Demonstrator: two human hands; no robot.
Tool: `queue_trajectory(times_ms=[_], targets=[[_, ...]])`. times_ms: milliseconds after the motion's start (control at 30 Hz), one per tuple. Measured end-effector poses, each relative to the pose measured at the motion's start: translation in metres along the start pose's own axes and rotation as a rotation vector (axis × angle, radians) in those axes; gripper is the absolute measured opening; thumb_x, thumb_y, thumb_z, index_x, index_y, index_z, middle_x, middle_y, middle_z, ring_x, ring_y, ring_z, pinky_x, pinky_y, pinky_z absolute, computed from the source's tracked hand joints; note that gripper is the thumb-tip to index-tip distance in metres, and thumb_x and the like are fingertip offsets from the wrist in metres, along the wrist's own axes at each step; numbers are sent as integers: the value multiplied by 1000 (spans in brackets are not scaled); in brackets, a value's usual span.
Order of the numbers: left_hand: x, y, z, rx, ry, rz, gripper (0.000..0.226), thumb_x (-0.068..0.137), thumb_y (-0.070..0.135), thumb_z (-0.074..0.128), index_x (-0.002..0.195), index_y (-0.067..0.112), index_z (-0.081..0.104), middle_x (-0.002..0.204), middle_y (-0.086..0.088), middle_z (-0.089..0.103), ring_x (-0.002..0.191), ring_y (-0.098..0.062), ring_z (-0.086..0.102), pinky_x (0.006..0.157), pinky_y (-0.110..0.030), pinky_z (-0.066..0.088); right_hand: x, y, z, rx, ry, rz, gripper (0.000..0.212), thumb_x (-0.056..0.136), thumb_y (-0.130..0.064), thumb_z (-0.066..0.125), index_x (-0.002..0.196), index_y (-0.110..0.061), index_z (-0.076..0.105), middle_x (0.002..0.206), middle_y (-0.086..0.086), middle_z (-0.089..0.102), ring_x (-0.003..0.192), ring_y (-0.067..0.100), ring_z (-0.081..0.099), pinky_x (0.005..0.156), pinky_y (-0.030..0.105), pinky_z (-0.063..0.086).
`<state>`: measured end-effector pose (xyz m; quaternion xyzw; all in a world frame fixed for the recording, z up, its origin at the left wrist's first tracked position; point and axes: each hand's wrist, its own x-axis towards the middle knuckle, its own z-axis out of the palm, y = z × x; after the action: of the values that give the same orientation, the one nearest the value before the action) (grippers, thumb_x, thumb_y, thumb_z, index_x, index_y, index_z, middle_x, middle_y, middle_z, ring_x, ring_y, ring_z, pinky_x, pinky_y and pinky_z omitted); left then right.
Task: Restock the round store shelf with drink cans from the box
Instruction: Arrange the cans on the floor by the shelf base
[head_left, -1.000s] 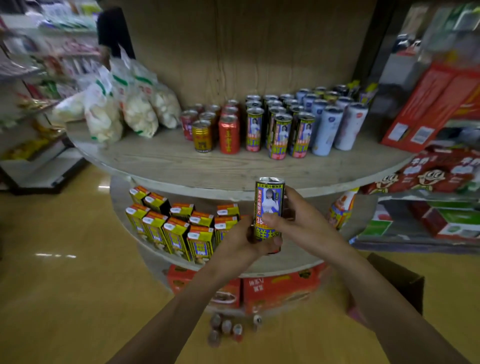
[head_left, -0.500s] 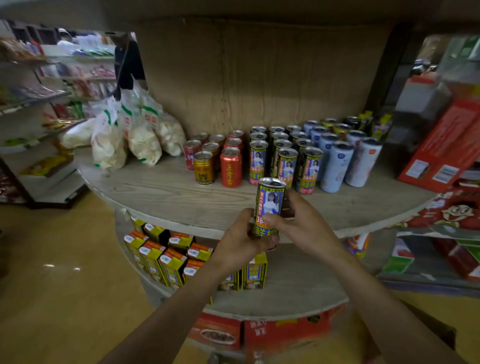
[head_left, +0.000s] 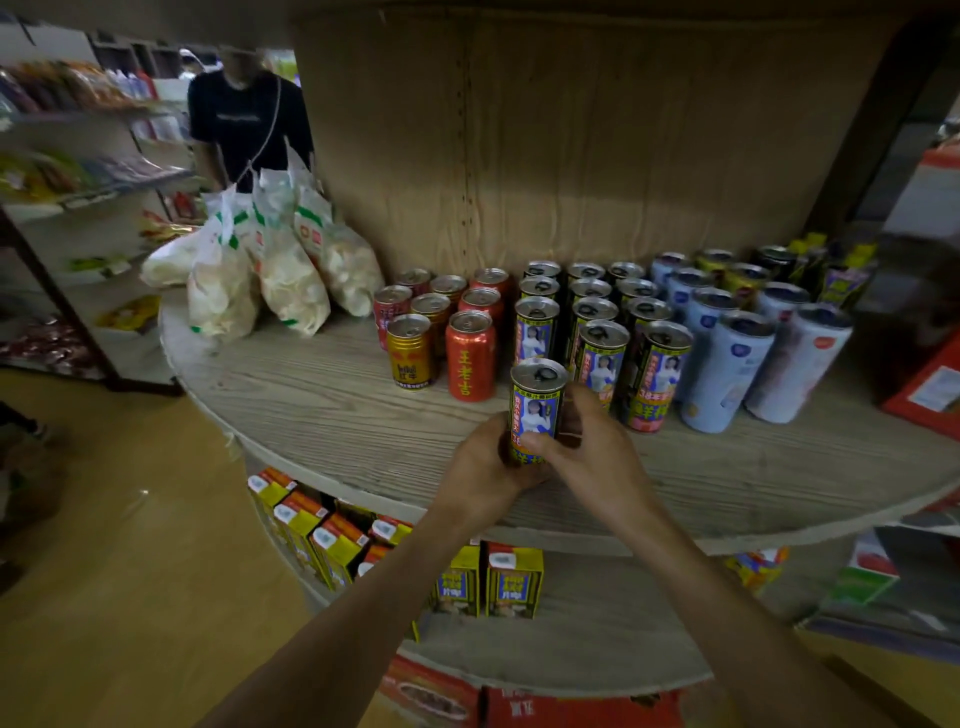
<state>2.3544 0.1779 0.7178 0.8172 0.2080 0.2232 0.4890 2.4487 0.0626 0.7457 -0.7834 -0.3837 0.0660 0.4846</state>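
Round wooden shelf; both hands grip upright can

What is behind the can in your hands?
More matching cans stand in rows on the round shelf. The held can covers the lower part of the nearest one.

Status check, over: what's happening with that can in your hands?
Left hand and right hand both grip the can, upright. It's over the round shelf, just before the matching cans; base hidden. A red can stands close beside, nothing blocking.
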Motion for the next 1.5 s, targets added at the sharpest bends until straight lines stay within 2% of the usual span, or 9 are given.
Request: queue_trajectory(times_ms=[233,400,533,667,733,867,1067,1267,1500], targets=[[27,-12,7,37,63,0,57,72,18,81,124,28,61,113,8,71,103,-7,67,94,-37,54,17,20,9,-18,6,24,64,84,-33,76,138,-38,42,122,-10,67,109,7,66,94,42,55],[43,-19,11,5,115,-14,67,74,11,84,132,23,53,117,6,71,105,-6,67,95,-32,54,17,37,22,-61,19,70,59,90,-26,68,143,-29,41,126,-1,67,116,20,65,99,45,51],[50,-21,12,-6,145,-51,59,74,15,85,124,22,54,114,5,72,104,-10,68,95,-37,55,18,41,27,-68,17,45,59,91,-22,61,146,-29,40,131,-1,65,122,21,62,101,45,50],[57,-21,16,-29,175,-66,62,61,42,80,117,37,54,115,7,72,107,-11,68,95,-43,55,21,41,30,-100,11,33,62,92,-12,62,147,-27,40,134,0,63,123,22,59,99,32,47],[62,-26,18,-29,184,-62,65,58,50,76,118,40,53,116,7,72,108,-12,68,95,-44,56,22,42,31,-102,8,33,65,92,-12,62,150,-29,38,135,-2,62,124,22,58,98,33,47],[67,-30,21,-35,191,-43,70,61,52,75,126,37,54,119,7,71,111,-14,68,95,-45,55,24,44,33,-87,9,29,68,91,-13,61,151,-31,35,135,-4,63,124,21,58,97,34,48],[69,-26,23,9,209,-30,68,65,44,76,129,32,57,119,7,71,109,-11,68,94,-42,56,24,44,32,-61,15,4,65,91,-6,61,149,-25,40,130,-2,64,117,16,59,86,15,38],[66,-23,21,62,226,-9,65,74,28,83,133,28,55,119,4,72,108,-15,68,92,-40,56,25,47,35,-70,23,-22,67,89,-5,60,150,-20,38,133,2,63,119,20,61,93,22,43],[61,-20,18,41,167,-30,82,67,39,75,143,35,43,126,9,69,115,-11,66,98,-40,54,23,47,32,-86,-6,11,68,90,-12,59,152,-24,35,135,1,63,122,20,61,101,38,50]])
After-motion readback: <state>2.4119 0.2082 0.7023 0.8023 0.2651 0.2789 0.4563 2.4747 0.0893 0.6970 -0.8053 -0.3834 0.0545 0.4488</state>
